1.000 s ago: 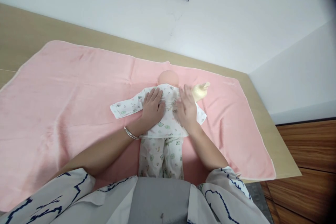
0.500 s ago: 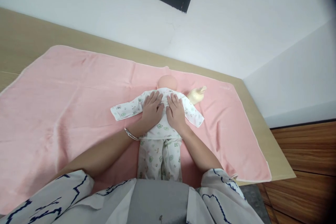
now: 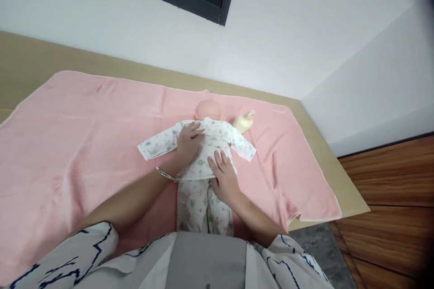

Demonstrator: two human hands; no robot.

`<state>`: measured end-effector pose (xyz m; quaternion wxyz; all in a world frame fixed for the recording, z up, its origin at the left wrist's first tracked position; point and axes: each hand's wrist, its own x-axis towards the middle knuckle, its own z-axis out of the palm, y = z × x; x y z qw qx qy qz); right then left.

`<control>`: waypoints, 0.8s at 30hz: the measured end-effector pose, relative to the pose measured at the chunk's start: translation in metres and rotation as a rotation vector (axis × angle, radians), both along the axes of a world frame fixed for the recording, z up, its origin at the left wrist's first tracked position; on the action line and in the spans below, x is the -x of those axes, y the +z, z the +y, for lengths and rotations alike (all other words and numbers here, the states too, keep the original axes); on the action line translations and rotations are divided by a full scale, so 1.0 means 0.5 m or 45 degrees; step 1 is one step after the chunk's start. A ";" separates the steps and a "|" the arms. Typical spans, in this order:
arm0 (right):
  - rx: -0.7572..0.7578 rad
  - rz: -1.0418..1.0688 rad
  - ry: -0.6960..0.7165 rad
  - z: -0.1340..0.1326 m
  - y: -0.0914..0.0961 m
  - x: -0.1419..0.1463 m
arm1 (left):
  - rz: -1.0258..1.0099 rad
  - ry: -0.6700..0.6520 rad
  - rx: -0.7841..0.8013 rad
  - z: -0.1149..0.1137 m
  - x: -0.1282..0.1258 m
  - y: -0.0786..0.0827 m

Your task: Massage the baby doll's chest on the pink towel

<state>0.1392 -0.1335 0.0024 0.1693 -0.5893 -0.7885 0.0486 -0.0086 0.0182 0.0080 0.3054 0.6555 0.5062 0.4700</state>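
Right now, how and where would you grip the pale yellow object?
The pale yellow object is probably best gripped by its wide body, the right hand coming from the near right: the narrow end points away rightward, the sleeve lies close on its near left, and pink blanket shows on its right.

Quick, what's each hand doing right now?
Left hand: open, resting on the patterned long-sleeved top.
Right hand: open, over that top's lower hem.
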 end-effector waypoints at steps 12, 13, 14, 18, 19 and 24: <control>-0.415 0.200 0.070 -0.041 -0.016 -0.015 | 0.669 -0.310 -0.126 -0.070 0.057 0.173; -0.404 0.217 0.074 -0.052 -0.012 -0.016 | 0.868 -0.483 -0.138 -0.097 0.056 0.186; -0.392 0.234 0.079 -0.063 -0.007 -0.016 | 1.049 -0.673 -0.110 -0.125 0.052 0.194; -0.382 0.326 0.054 -0.092 0.011 -0.014 | 1.426 -0.851 0.003 -0.211 0.028 0.198; -0.414 0.363 0.028 -0.095 0.015 -0.013 | 1.457 -0.815 -0.008 -0.221 0.024 0.195; -0.671 0.588 -0.320 -0.086 0.036 -0.008 | 1.410 -0.853 -0.153 -0.222 0.027 0.187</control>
